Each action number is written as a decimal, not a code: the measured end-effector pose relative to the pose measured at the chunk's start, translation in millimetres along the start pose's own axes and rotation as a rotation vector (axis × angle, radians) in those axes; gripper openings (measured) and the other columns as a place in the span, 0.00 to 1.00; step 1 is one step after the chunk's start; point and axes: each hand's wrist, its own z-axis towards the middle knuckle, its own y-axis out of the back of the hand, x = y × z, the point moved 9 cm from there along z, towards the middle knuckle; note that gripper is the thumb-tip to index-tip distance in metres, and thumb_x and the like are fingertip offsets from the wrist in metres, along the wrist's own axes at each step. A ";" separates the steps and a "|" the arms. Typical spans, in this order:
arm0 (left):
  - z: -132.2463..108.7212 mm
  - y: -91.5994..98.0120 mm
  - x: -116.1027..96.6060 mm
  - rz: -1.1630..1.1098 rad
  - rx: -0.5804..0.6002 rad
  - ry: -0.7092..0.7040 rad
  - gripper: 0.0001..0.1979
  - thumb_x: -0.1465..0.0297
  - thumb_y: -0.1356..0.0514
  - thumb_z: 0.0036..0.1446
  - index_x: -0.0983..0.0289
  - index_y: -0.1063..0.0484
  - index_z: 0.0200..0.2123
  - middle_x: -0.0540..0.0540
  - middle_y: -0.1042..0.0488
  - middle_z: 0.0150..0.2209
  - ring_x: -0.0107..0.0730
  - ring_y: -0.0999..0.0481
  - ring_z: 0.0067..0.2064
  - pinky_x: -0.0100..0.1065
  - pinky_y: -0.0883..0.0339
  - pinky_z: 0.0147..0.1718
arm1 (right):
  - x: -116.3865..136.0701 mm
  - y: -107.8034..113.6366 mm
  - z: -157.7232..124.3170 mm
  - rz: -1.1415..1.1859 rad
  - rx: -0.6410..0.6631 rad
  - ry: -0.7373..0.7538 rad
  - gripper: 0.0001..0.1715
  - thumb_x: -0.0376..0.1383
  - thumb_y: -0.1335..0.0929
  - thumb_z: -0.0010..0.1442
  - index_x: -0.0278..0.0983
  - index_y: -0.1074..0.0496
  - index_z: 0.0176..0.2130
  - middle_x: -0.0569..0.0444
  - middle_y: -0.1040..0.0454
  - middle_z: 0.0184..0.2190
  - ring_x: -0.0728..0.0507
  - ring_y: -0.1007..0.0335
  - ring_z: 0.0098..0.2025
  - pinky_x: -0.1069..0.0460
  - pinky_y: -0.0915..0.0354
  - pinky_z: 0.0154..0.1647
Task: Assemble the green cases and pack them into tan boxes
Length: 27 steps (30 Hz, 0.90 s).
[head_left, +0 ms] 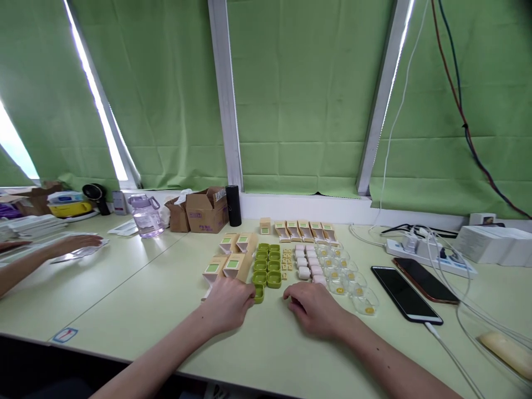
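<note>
My left hand [228, 305] rests on the table with fingers curled, its fingertips touching a green plastic tray [259, 293] at the near end of two rows of green trays [267, 265]. My right hand [316, 308] lies knuckles-up beside it, fingers bent, close to a row of small white cases [307, 265]. What either hand holds, if anything, is hidden. Small tan boxes with green labels [226, 266] stand left of the trays. More tan boxes [305, 230] line the back. Clear lids with yellow dots [349, 280] sit to the right.
Two phones [405, 293] lie at right near a white power strip [428, 256] with trailing cables. Cardboard boxes [205, 209], a black cylinder [233, 205] and a clear bottle [145, 216] stand at the back. Another person's hand [72, 244] rests on papers at far left.
</note>
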 end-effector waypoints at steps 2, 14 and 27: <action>-0.2 -1.5 -1.4 -0.002 0.001 -0.003 0.11 0.70 0.43 0.63 0.60 0.22 0.31 0.59 0.19 0.29 0.47 0.20 0.33 0.37 0.40 0.31 | 0.8 0.6 0.1 -0.007 0.001 0.000 0.15 0.29 0.33 0.63 0.42 0.24 0.47 0.52 0.16 0.45 0.41 0.21 0.46 0.49 0.34 0.47; 7.2 30.0 -35.8 -0.005 -0.143 -0.066 0.10 0.71 0.43 0.62 0.60 0.25 0.29 0.56 0.21 0.26 0.41 0.24 0.26 0.36 0.47 0.26 | -14.7 24.5 -0.4 -0.021 -0.212 -0.085 0.15 0.34 0.31 0.63 0.41 0.31 0.51 0.52 0.22 0.40 0.40 0.25 0.41 0.48 0.36 0.38; 62.0 37.5 -88.7 0.079 -0.302 -0.320 0.08 0.80 0.41 0.50 0.62 0.28 0.32 0.57 0.22 0.26 0.39 0.25 0.26 0.34 0.45 0.24 | -35.9 46.4 -8.6 0.169 -0.539 -0.110 0.28 0.35 0.32 0.63 0.41 0.38 0.61 0.42 0.25 0.55 0.35 0.23 0.51 0.41 0.23 0.45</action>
